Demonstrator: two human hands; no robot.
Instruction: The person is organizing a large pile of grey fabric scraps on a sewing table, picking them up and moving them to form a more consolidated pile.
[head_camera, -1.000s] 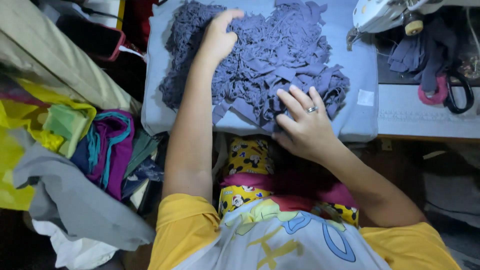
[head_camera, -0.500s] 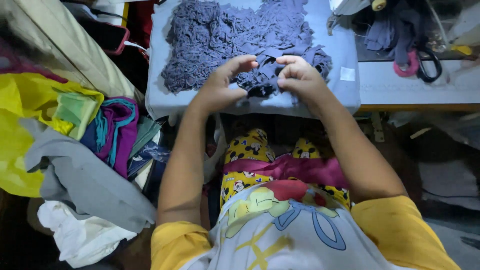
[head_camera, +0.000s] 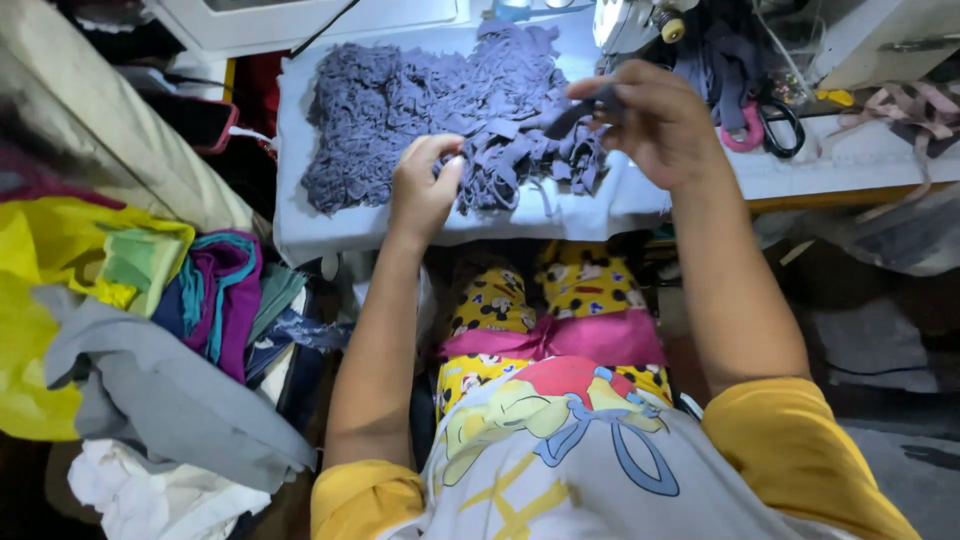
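- Nearest the camera: the person's grey shirt with a cartoon print (head_camera: 560, 450) and yellow sleeves; below it, yellow patterned trousers (head_camera: 560, 300) crossed by a pink band.
- At the person's left side: a heap of clothes (head_camera: 150, 340), yellow, green, purple, grey and white, piled loosely.
- Left hand (head_camera: 425, 190): fingers curled shut, pinching a small grey-blue piece at the near edge of the pile of fabric strips (head_camera: 440, 110). The hand rests on the pile's front margin.
- Right hand (head_camera: 650, 125): raised above the pile's right end, fingers closed on a dark fabric strip (head_camera: 575, 110) held between thumb and fingertips, lifted off the heap.
- The pile lies spread on a pale cloth-covered board (head_camera: 300, 220) in front of the person, covering most of its top.
- Just right of the right hand: a pair of scissors (head_camera: 775, 125) with black and pink handles on the white table (head_camera: 850, 160).
- Farther back, top right: part of a sewing machine (head_camera: 630, 20), partly hidden by the hand.
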